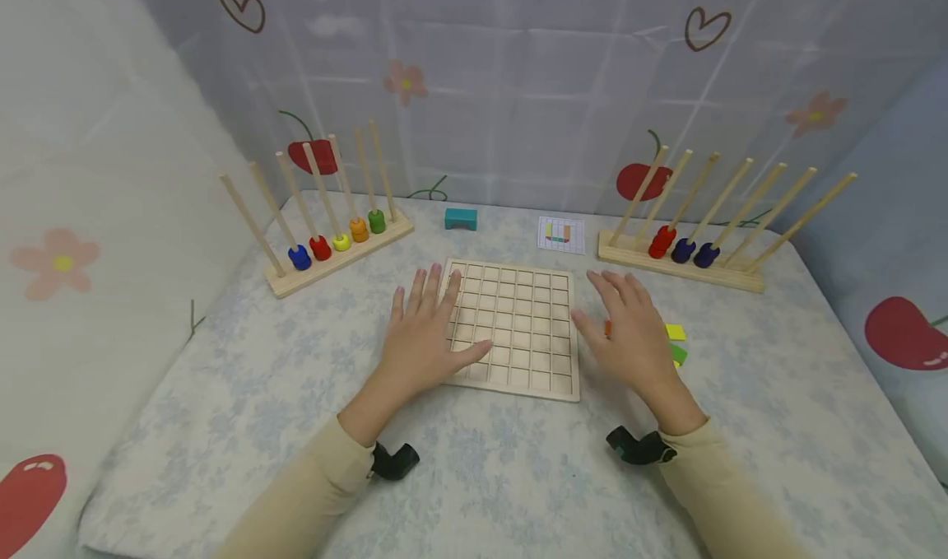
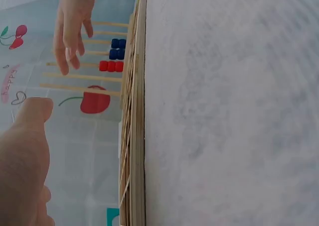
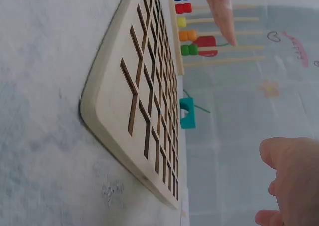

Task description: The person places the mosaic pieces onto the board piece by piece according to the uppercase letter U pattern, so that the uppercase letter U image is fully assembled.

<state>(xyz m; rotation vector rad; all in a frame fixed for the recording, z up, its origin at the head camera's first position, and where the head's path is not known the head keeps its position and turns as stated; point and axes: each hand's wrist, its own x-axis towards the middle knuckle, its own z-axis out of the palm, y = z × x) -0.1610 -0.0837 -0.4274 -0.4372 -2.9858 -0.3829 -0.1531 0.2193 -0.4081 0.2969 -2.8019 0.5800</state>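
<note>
A square wooden grid board (image 1: 522, 322) lies flat on the cloth-covered table, its cells bare where visible. My left hand (image 1: 424, 334) is spread over the board's left edge, fingers extended and thumb out; it holds nothing. To the right of the board, my right hand (image 1: 626, 328) has its fingers loosely extended and holds nothing. In the right wrist view a gap shows between its thumb (image 3: 279, 154) and the board. Partly hidden beneath and beside that hand are small flat pieces: a yellow piece (image 1: 675, 333), a green piece (image 1: 678, 353) and an orange bit (image 1: 608, 328).
A peg rack (image 1: 344, 264) with coloured beads stands at back left, another peg rack (image 1: 681, 268) with red and dark blue beads at back right. Between them lie a teal block (image 1: 461, 219) and a card (image 1: 560, 235) printed with a coloured U shape on a grid. A curtain hangs behind.
</note>
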